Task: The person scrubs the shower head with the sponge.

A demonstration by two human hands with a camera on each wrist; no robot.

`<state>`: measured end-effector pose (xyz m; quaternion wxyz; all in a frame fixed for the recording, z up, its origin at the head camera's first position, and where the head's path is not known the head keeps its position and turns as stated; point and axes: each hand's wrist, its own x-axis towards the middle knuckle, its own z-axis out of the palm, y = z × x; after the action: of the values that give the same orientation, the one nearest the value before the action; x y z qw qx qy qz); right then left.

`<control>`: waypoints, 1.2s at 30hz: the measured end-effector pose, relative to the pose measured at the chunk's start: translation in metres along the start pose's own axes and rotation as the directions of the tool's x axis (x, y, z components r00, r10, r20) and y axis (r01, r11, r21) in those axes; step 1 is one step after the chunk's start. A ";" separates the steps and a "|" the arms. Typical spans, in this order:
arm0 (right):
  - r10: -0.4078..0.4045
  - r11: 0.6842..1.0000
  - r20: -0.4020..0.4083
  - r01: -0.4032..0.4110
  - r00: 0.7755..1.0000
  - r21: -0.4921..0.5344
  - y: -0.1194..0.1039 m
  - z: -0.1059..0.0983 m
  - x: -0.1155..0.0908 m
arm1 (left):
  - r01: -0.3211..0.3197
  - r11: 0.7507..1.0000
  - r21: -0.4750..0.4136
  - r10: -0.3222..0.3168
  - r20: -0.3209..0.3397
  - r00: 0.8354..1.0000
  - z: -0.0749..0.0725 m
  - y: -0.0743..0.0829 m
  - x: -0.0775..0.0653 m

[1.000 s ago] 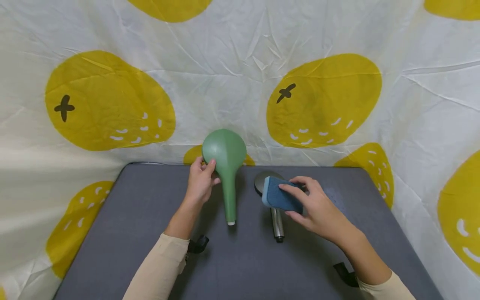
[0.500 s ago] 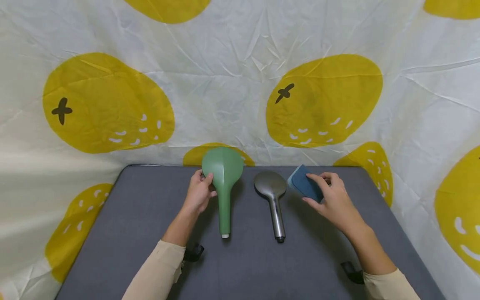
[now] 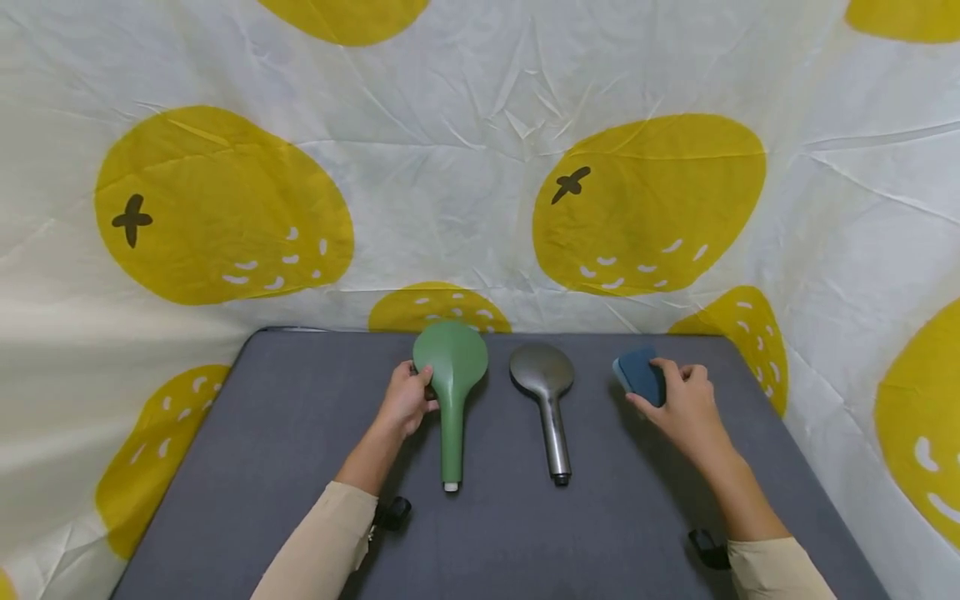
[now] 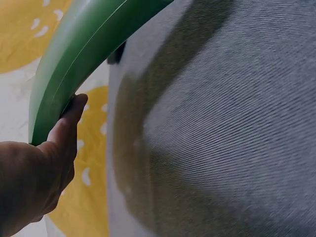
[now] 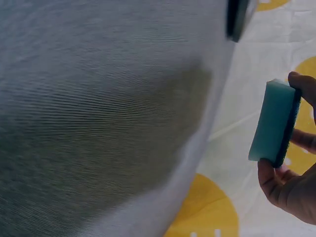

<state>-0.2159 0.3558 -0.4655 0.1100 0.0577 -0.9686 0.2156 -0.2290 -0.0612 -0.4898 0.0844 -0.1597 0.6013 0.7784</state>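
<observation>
My left hand [image 3: 407, 402] grips the round head of a green shower head [image 3: 452, 358] by its left edge, thumb on top. Its handle points toward me, with a white end. In the left wrist view the green shower head [image 4: 74, 54] is held up off the table, its shadow below. To the right of it a grey metallic shower head [image 3: 543, 371] lies on the table. My right hand [image 3: 686, 408] pinches a blue sponge [image 3: 642, 375] between thumb and fingers. From the right wrist view, the sponge [image 5: 274, 121] has a light teal body and a dark scouring side, apart from the table.
A dark grey cloth-covered table [image 3: 502, 542] spans the front. Behind and at both sides hangs a white curtain [image 3: 435, 208] with yellow fruit prints. A black strap [image 3: 393, 512] shows at the left wrist, another strap [image 3: 708, 550] at the right.
My right hand has carried the sponge rightward, away from over the grey shower head, which is now fully visible. My left hand has lowered the green shower head toward the table.
</observation>
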 end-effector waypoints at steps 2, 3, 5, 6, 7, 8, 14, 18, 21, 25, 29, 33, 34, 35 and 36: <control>0.038 0.999 0.036 -0.037 0.999 -0.010 0.004 0.005 -0.001 | 0.018 1.000 0.001 -0.018 0.002 1.000 0.001 -0.004 0.001; 0.052 0.999 0.051 -0.052 0.997 -0.015 0.006 0.007 -0.001 | 0.025 1.000 0.003 -0.025 0.003 1.000 0.002 -0.006 0.002; 0.079 0.997 0.076 -0.077 0.994 -0.019 0.010 0.011 -0.001 | 0.037 0.999 0.004 -0.037 0.006 0.999 0.004 -0.009 0.002; 0.089 0.996 0.086 -0.088 0.992 -0.021 0.012 0.012 -0.002 | 0.043 0.999 0.005 -0.043 0.007 0.999 0.005 -0.010 0.002; 0.100 0.995 0.096 -0.098 0.990 -0.022 0.013 0.014 -0.002 | 0.048 0.999 0.005 -0.048 0.007 0.999 0.006 -0.011 0.003; 0.105 0.994 0.102 -0.103 0.989 -0.024 0.015 0.015 -0.002 | 0.049 0.999 0.004 -0.049 0.005 0.999 0.007 -0.011 0.003; 0.136 0.991 0.149 -0.135 0.979 -0.018 0.021 0.018 -0.001 | 0.066 0.998 -0.012 -0.066 0.011 0.998 0.010 -0.014 0.007; 0.158 0.987 0.189 -0.157 0.969 -0.019 0.021 0.018 -0.001 | 0.088 0.996 -0.002 -0.088 0.012 0.996 0.011 -0.015 0.009; 0.165 0.986 0.204 -0.163 0.965 -0.024 0.022 0.018 0.000 | 0.087 0.996 0.020 -0.087 0.009 0.996 0.011 -0.014 0.010; 0.170 0.985 0.200 -0.167 0.965 -0.033 0.023 0.019 0.001 | 0.072 0.997 0.027 -0.072 0.005 0.997 0.014 -0.014 0.012; 0.172 0.985 0.203 -0.166 0.964 -0.047 0.024 0.021 0.002 | 0.068 0.997 0.038 -0.068 -0.008 0.998 0.015 -0.016 0.014; 0.177 0.984 0.212 -0.169 0.961 -0.052 0.024 0.024 0.003 | 0.089 0.995 0.053 -0.088 -0.020 0.996 0.013 -0.020 0.016; 0.177 0.984 0.213 -0.169 0.961 -0.053 0.024 0.025 0.003 | 0.090 0.994 0.059 -0.089 -0.024 0.996 0.012 -0.022 0.017; 0.178 0.984 0.215 -0.170 0.960 -0.055 0.024 0.026 0.003 | 0.090 0.993 0.070 -0.088 -0.032 0.996 0.012 -0.023 0.018; 0.178 0.984 0.217 -0.170 0.960 -0.055 0.024 0.027 0.003 | 0.088 0.991 0.096 -0.085 -0.038 0.996 0.011 -0.024 0.020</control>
<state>-0.2276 0.3660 -0.4981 -0.0167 -0.0061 -0.9798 0.1993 -0.2414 -0.0455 -0.5165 0.1156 -0.1945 0.6324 0.7409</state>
